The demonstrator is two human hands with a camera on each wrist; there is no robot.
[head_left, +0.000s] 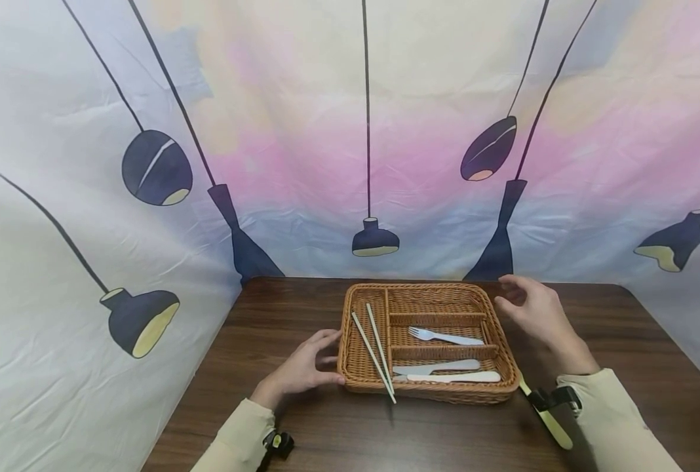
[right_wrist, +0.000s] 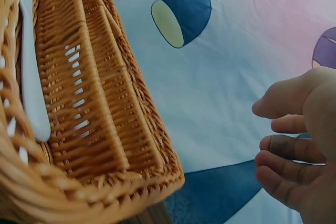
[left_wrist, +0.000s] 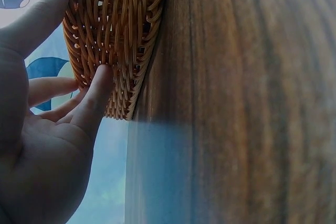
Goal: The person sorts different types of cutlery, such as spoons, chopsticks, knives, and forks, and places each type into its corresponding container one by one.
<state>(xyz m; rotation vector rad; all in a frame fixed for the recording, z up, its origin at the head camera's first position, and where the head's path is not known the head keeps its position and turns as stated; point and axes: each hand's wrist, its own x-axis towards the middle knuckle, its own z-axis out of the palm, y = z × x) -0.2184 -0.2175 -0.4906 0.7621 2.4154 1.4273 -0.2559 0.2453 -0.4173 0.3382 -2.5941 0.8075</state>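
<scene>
A brown wicker basket (head_left: pixel 444 395) with dividers sits on the table. My left hand (head_left: pixel 305 367) rests against its left side, fingers fairly straight; the left wrist view shows the fingertips at the woven wall (left_wrist: pixel 113 24). Just beyond the basket's right rim, my right hand (head_left: pixel 535 308) hovers apart from it, fingers loosely bent around nothing. Two pale chopsticks (head_left: pixel 373 354) lean in the left compartment, their ends over the front rim. A white fork (head_left: pixel 444 337) lies in the middle right compartment. Two white knives (head_left: pixel 462 377) lie in the front one; their tips are hard to make out.
A yellowish long-handled utensil (head_left: pixel 553 423) lies on the dark wooden table (head_left: pixel 444 439) by the right wrist, partly hidden by the wrist camera (head_left: pixel 556 398). Behind the table hangs a cloth (head_left: pixel 303 164) printed with lamps.
</scene>
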